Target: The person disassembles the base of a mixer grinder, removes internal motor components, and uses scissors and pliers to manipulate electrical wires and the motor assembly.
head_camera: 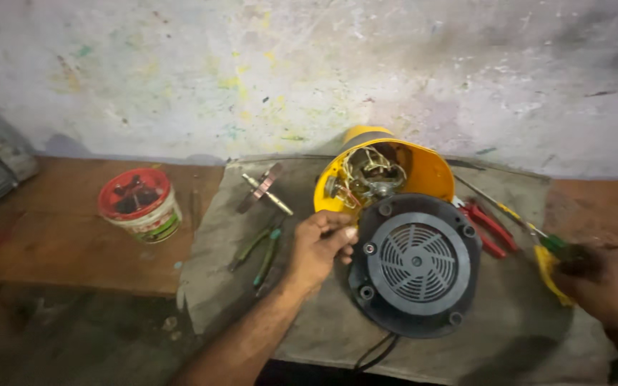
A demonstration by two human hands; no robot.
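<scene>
1. Head view looked down at my two hands over a grey cloth [516, 329] on the brown counter [59, 243].
2. My left hand [321, 246] touched the edge of the yellow motor shell [423, 168], just where the round black base [415, 264] hung off it. Its grip was curled, but I could not tell if it pinched anything.
3. My right hand [602, 282] had its grip closed on the screwdriver [531, 229], far right on the cloth.
4. Inside the shell I could see thin wires [366, 179].
5. I thought it best to hold the shell steady and keep my fingers off those wires.
6. Red pliers [488, 229] lay beside the base. Green pliers [262, 250] and a red tub [141, 204] lay to the left.
</scene>
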